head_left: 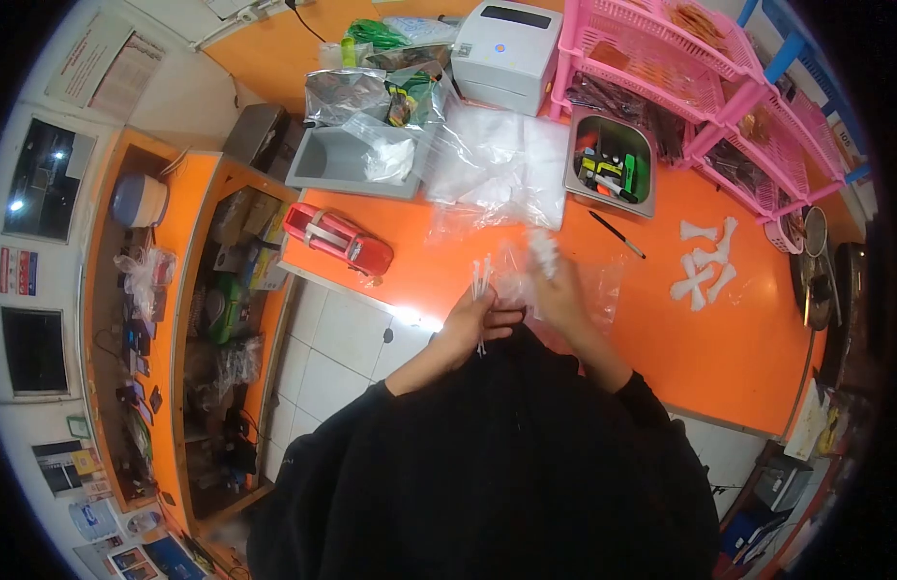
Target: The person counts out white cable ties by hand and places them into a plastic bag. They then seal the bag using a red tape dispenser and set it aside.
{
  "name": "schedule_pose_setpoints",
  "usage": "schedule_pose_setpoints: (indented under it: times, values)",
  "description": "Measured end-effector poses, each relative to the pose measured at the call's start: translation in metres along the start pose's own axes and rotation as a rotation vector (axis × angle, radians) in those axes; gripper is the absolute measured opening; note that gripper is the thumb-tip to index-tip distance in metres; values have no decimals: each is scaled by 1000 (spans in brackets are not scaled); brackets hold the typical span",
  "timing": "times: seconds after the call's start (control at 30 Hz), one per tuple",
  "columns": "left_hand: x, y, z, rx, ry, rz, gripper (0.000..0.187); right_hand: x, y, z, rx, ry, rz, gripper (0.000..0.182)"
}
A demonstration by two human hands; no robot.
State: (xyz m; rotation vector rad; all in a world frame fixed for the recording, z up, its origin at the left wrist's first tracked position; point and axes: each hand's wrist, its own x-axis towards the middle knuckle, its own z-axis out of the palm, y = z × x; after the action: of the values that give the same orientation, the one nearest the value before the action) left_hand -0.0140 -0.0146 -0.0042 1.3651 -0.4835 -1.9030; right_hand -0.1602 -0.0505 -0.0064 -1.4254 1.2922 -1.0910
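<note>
My left hand (470,324) is closed round a small bunch of thin white sticks (480,280) near the table's front edge. To its right, my right hand (562,295), a little blurred, is closed on a white bundle (542,253) that sticks up from its fingers. Beneath and between the hands lies a clear plastic bag (603,287). Several white bundles, narrow in the middle (702,266), lie together on the orange table (748,358) at the right.
A red tape dispenser (340,239) sits at the left edge. Behind are a grey tray (318,169), plastic bags (497,159), a white printer (506,58), a metal container (651,198) of tools, a black pen (617,235) and pink racks (700,126).
</note>
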Motion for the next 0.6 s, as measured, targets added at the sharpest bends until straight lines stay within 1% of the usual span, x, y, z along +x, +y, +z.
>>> schedule_pose_setpoints:
  times: [0.03,0.13,0.23,0.3,0.33,0.43,0.53,0.6]
  values:
    - [4,0,1,69,-13,23,19,2,-1,-14,5,32,79,22]
    - [42,-1,-7,558,-123,114,20,3,14,-56,244,46,205,26]
    - [77,-19,11,1014,-68,534,21,-6,10,-73,359,135,203,28]
    - [113,-51,8,1110,-48,592,26,-12,9,-74,304,172,110,28]
    - [119,-55,11,1160,-40,622,30,-15,9,-74,277,193,64,28]
    - [123,-56,19,1193,-99,518,34,-24,12,-77,618,169,90,24]
    - [141,-67,9,1337,-161,623,36,-31,7,-85,834,189,259,22]
    - [162,-79,-2,1467,-200,669,38,-31,5,-88,849,244,248,20]
